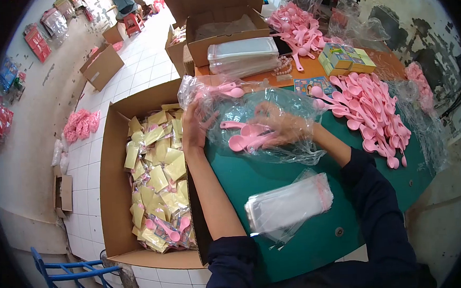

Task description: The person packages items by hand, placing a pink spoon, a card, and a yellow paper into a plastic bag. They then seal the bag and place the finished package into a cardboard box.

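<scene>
My left hand [196, 124] grips the side of a large clear plastic bag [291, 106] at the green table's left edge. My right hand [279, 126] is within the bag's crumpled film, slightly smeared, its fingers closed around pink plastic spoons [248, 138]. More pink spoons [226, 90] lie at the bag's far left end. In front of my hands is a stack of small clear sleeves [289, 203]. Right of the bag a big heap of pink spoons [365, 109] rests on the table.
A tall cardboard box [110, 204] of packed sachets with yellow cards stands left of the table. Behind are a stack of clear bags [243, 56], an open carton [223, 25], small yellow boxes [344, 58] and more pink spoons [300, 29]. A blue metal frame [72, 270] stands lower left.
</scene>
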